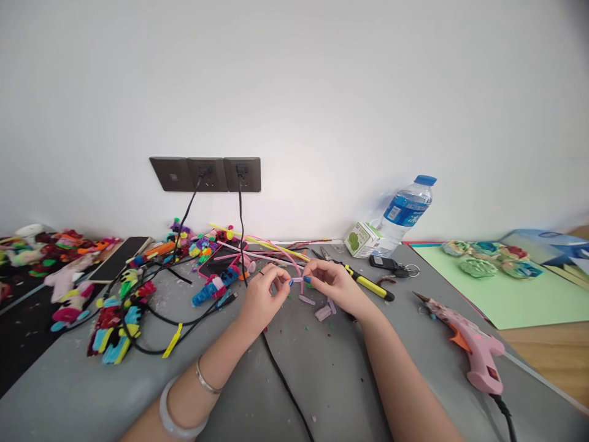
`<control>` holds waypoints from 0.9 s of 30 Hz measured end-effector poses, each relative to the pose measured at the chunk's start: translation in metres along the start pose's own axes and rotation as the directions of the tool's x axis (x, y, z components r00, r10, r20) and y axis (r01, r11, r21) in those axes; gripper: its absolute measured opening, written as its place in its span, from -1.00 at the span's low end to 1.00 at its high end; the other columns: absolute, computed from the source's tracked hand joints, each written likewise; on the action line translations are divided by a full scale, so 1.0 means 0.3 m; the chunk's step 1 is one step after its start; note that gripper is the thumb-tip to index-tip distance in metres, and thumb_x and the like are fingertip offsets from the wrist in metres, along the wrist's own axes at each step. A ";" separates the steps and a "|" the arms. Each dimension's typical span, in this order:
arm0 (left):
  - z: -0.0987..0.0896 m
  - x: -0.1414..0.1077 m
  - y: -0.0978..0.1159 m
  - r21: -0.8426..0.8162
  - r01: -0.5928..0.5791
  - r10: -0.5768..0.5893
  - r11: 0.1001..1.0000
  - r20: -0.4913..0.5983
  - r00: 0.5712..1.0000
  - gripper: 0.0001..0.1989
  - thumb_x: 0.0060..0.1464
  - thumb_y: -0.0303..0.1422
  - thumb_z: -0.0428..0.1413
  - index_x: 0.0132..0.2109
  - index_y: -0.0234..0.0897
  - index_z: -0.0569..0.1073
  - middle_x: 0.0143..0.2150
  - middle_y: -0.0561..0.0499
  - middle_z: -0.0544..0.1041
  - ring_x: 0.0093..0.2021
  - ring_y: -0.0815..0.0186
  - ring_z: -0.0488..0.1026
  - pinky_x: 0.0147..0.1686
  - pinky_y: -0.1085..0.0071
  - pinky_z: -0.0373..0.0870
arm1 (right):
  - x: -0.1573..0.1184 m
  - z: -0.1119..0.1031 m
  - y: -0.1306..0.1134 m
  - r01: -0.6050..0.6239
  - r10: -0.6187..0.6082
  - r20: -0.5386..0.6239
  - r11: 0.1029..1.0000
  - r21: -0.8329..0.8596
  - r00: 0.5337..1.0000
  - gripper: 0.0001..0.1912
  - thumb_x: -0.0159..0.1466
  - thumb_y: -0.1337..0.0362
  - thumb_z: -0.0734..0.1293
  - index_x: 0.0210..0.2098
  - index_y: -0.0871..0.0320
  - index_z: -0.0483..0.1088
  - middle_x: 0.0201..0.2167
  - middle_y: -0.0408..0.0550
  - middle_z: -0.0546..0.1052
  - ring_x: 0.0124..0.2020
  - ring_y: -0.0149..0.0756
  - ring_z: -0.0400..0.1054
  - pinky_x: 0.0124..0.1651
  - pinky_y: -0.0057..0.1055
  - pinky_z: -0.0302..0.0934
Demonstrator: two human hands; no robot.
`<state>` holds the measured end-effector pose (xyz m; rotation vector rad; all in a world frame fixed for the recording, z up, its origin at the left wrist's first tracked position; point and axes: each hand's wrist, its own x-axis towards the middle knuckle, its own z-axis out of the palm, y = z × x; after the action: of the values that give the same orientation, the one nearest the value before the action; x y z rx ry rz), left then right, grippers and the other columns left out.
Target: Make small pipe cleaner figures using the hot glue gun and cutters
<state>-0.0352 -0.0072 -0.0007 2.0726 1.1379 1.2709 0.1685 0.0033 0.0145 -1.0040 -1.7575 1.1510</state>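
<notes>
left hand + right hand: pinching lilac strip, dial centre | short lilac pieces, 5 o'clock: seem cut, lying loose | long pink sticks, 11 o'clock: look uncut

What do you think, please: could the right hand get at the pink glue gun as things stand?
Probably yes: nothing seems to stand between the right hand and the pink glue gun, though that hand pinches a lilac piece.

The gray tabletop bears lilac pieces and a glue gun.
</notes>
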 end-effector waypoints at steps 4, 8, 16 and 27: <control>0.001 -0.001 0.001 -0.005 0.009 -0.009 1.000 0.003 1.000 -0.91 0.13 -0.51 0.06 -0.30 -0.24 0.40 -0.35 0.07 0.45 -0.42 0.40 0.39 -0.37 0.47 0.31 | -0.001 0.000 0.006 -0.001 0.001 -0.001 1.000 0.002 1.000 -0.74 0.32 0.07 0.33 -0.31 0.15 0.42 -0.44 -0.13 0.40 -0.42 -0.34 0.22 -0.37 -0.42 0.10; 0.002 -0.002 0.001 0.001 0.013 -0.013 1.000 0.009 1.000 -0.92 0.14 -0.51 0.06 -0.29 -0.24 0.40 -0.34 0.06 0.46 -0.42 0.40 0.39 -0.40 0.48 0.29 | 0.000 0.000 0.007 -0.005 0.005 -0.005 1.000 -0.009 1.000 -0.73 0.32 0.06 0.32 -0.31 0.15 0.42 -0.44 -0.13 0.39 -0.42 -0.34 0.20 -0.38 -0.42 0.08; 0.003 -0.003 -0.002 -0.004 0.028 -0.028 1.000 0.016 0.999 -0.91 0.15 -0.49 0.05 -0.30 -0.24 0.39 -0.35 0.06 0.44 -0.43 0.41 0.37 -0.41 0.49 0.27 | 0.003 -0.001 0.000 0.009 -0.009 -0.013 0.999 -0.034 1.000 -0.74 0.31 0.07 0.32 -0.33 0.16 0.43 -0.45 -0.12 0.40 -0.44 -0.36 0.18 -0.39 -0.42 0.07; 0.008 -0.007 -0.008 -0.011 0.043 -0.043 0.999 0.014 0.999 -0.91 0.13 -0.51 0.06 -0.30 -0.24 0.40 -0.35 0.08 0.43 -0.44 0.43 0.36 -0.40 0.49 0.26 | 0.004 0.000 0.008 -0.011 0.011 -0.017 1.000 -0.015 1.000 -0.76 0.29 0.09 0.32 -0.33 0.15 0.43 -0.45 -0.13 0.38 -0.45 -0.36 0.16 -0.40 -0.41 0.05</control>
<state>-0.0346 -0.0076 -0.0047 2.0339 1.1603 1.2385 0.1684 0.0050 0.0126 -1.0304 -1.7515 1.1344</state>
